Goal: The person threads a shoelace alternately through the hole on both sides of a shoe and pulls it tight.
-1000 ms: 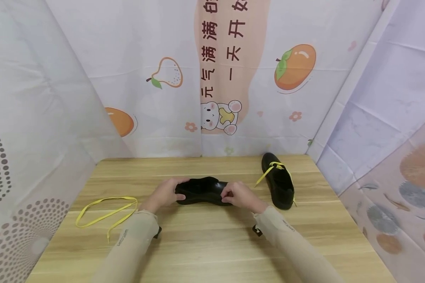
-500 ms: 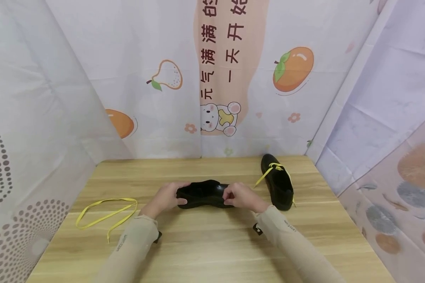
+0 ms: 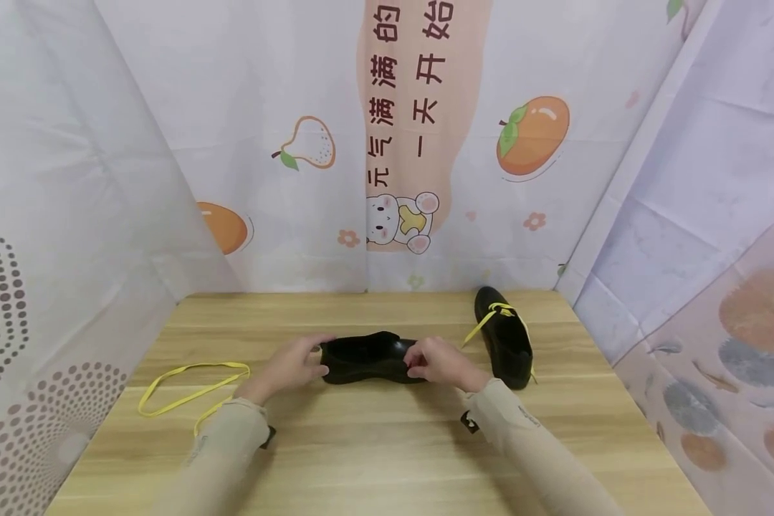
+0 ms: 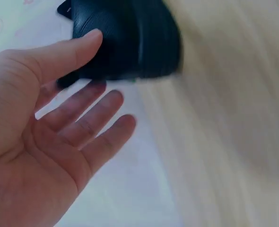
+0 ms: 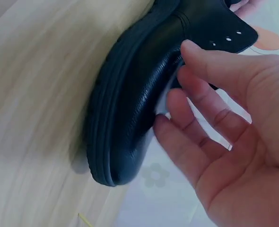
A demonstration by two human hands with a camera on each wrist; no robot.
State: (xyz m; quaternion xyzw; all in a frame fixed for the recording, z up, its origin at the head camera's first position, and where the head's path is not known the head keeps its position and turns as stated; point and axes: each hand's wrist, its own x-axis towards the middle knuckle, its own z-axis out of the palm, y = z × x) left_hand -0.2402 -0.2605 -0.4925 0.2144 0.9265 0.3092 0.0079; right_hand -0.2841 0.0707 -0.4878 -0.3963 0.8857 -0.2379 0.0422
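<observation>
A black leather shoe (image 3: 364, 362) lies across the table, heel to the left and toe to the right. Its side flap with bare eyelets shows in the right wrist view (image 5: 228, 39). At the heel, my left hand (image 3: 293, 367) has its fingers spread apart. The left wrist view shows that thumb over the heel (image 4: 125, 42) and the other fingers loose below; whether the thumb touches is unclear. My right hand (image 3: 440, 360) pinches the front part of the shoe between thumb and index finger, its other fingers loosely bent beside the toe (image 5: 125, 161).
A second black shoe (image 3: 511, 351) stands at the right rear, with a yellow lace (image 3: 499, 308) through it. Another yellow lace (image 3: 193, 396) lies loose on the wooden table (image 3: 374, 459) at the left. Printed curtains (image 3: 284, 236) surround the table's back and sides.
My left hand has loosened from the heel and shifted slightly left, its fingers spreading. The right hand keeps nearly the same pose. The head view has tilted up slightly.
</observation>
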